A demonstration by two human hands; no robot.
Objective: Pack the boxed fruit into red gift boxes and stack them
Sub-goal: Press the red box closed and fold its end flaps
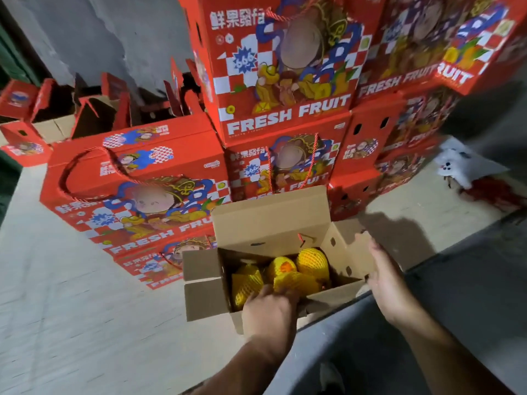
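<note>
While the carton sits open, the risks run so:
Stacked red boxes [282,81]: tall pile just behind; a shove could topple it.
Open carton [273,223]: flaps up, near a ledge; may tip.
Fruit [310,262]: netted, inside carton; could spill.
Left hand [271,306]: fingers curled onto fruit.
Right hand [382,277]: fingers straight, against carton's side.

A pale concrete floor [71,280] spreads beneath everything. A rough grey plaster wall [99,38] rises behind. At right lies a small white fluffy object [453,166], possibly a soft toy.
</note>
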